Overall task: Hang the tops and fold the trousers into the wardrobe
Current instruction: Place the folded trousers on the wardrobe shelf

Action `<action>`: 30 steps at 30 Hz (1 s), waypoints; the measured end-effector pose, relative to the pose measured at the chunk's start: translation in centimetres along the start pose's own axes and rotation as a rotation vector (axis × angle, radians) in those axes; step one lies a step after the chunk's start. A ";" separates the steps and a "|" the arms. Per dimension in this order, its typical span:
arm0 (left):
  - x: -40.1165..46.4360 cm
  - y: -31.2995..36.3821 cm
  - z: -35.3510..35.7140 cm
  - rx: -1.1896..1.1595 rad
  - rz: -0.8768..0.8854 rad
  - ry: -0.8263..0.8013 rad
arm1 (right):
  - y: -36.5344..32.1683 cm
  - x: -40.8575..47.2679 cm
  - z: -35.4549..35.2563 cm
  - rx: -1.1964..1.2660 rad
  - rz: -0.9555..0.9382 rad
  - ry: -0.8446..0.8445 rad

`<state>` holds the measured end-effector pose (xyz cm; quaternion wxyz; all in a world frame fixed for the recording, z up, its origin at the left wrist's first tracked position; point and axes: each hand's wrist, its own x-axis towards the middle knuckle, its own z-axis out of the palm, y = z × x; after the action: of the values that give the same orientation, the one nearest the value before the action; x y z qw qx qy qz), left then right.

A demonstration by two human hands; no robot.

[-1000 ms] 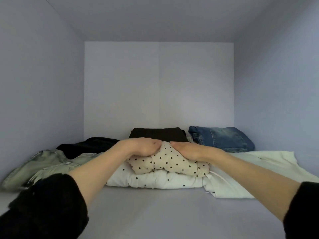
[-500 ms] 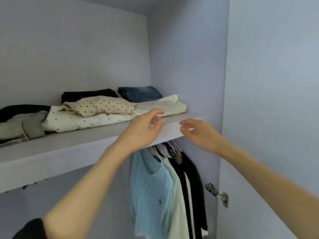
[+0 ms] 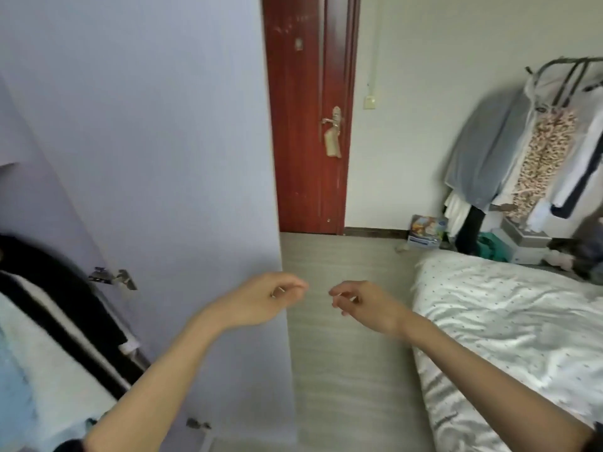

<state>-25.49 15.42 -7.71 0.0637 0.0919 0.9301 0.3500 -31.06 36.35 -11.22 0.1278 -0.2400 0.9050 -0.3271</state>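
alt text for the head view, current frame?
Two bare hands, left hand and right hand, hang loosely curled and empty over the floor. The open lilac wardrobe door stands left with hanging tops at its edge; a bed lies right, a red door behind.

The open wardrobe door [image 3: 163, 158] stands left, hanging tops [image 3: 49, 321] further left behind it. A room door [image 3: 306, 125] lies beyond. The bed [image 3: 505, 321] lies right, a clothes rack [image 3: 538, 141] behind it.
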 end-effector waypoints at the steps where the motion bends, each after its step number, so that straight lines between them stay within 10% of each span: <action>1: 2.1 1.6 2.1 -0.003 0.046 -0.027 | 2.5 -1.4 -1.8 0.016 0.050 0.033; 17: 27.3 25.3 32.6 -0.181 0.363 -0.404 | 33.7 -21.9 -21.7 0.138 0.671 0.450; 30: 51.9 32.2 52.0 -0.043 0.429 -0.741 | 59.6 -18.0 -31.5 -0.002 1.020 0.539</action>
<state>-62.53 83.62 -28.03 0.3211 0.4015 0.7966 0.3181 -48.81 102.36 -25.11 0.0342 0.3185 0.9072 -0.2726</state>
